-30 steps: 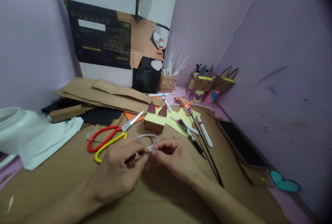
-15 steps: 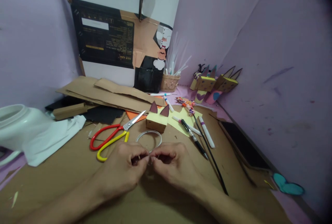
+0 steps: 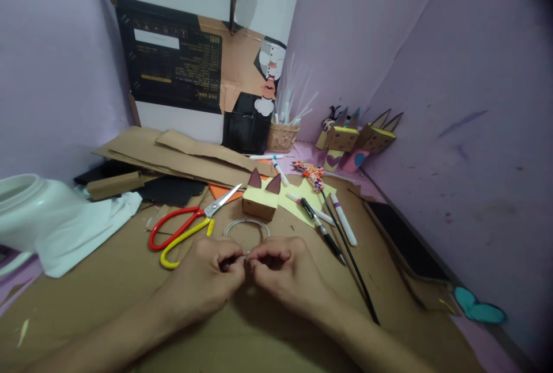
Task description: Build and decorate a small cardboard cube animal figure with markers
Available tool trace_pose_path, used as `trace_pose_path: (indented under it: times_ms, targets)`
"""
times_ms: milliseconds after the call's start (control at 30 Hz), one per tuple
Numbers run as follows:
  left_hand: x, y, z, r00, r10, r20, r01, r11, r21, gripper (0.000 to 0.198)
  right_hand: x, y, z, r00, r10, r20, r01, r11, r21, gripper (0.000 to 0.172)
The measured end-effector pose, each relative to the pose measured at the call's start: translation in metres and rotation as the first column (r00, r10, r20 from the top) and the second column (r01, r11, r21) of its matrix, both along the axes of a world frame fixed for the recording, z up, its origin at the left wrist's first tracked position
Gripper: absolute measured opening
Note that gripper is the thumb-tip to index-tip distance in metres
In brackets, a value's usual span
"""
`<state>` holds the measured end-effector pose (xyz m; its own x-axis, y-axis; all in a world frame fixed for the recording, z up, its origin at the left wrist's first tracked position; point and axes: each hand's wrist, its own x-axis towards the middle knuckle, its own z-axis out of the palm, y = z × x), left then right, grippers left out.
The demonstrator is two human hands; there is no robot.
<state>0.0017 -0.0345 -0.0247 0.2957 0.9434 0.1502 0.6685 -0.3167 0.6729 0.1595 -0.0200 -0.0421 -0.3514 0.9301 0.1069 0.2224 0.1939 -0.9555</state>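
Note:
My left hand (image 3: 206, 281) and my right hand (image 3: 283, 275) meet fingertip to fingertip low in the middle of the cardboard sheet (image 3: 108, 281). Both pinch the near edge of a thin clear tape ring (image 3: 246, 224) that stands just beyond the knuckles. Right behind the ring sits a small cardboard box with a yellow top and two brown paper ears (image 3: 260, 197). Red and yellow scissors (image 3: 185, 226) lie to the left of my hands, blades pointing up right.
Markers and a black pen (image 3: 328, 220) lie right of the box. A basket of sticks (image 3: 281, 136), finished paper-eared boxes (image 3: 356, 140), a printed carton (image 3: 194, 62), cardboard scraps (image 3: 173, 157), a white jar (image 3: 26, 209), a white sheet (image 3: 86, 229) and a black tablet (image 3: 404, 240) surround the spot.
Both hands have curled tighter together and shifted slightly nearer; the tape ring has come upright between them and the box. The view shifted a little.

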Motion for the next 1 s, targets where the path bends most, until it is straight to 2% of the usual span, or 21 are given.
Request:
trace_pose_path:
  times_ms: [133, 300, 500, 667, 767, 900, 1000]
  targets:
    - [-0.001, 0.001, 0.003, 1.000, -0.016, 0.019, 0.017, 0.999, -0.048, 0.026, -0.001, 0.002, 0.000, 0.999, -0.011, -0.038, 0.007, 0.995, -0.101, 0.016]
    - [-0.001, 0.001, 0.002, 0.999, 0.020, -0.040, -0.026, 0.986, -0.166, 0.027, 0.002, 0.003, -0.001, 0.999, -0.026, -0.023, 0.022, 0.987, -0.158, 0.012]
    - [-0.002, 0.003, -0.001, 0.997, 0.054, -0.053, -0.063, 0.982, -0.176, 0.023, 0.005, 0.000, 0.004, 0.996, 0.001, 0.089, 0.009, 0.994, -0.108, 0.022]
    - [-0.001, 0.003, 0.002, 0.988, 0.134, -0.081, -0.143, 0.982, -0.126, 0.022, 0.007, 0.006, 0.005, 0.978, -0.115, 0.172, 0.135, 0.985, -0.105, 0.021]
    - [-0.001, 0.003, 0.002, 0.990, 0.117, -0.074, -0.126, 0.983, -0.131, 0.022, 0.010, 0.011, 0.006, 0.951, -0.147, 0.273, 0.169, 0.984, -0.057, 0.015]
    - [-0.001, 0.003, 0.002, 0.990, 0.120, -0.068, -0.128, 0.982, -0.137, 0.022, 0.014, 0.015, 0.008, 0.911, -0.129, 0.393, 0.145, 0.989, -0.010, 0.019]
    - [-0.004, 0.001, 0.006, 0.994, 0.105, -0.012, -0.106, 0.987, -0.119, 0.030, 0.015, 0.015, 0.007, 0.923, -0.082, 0.377, 0.084, 0.996, 0.011, 0.025]
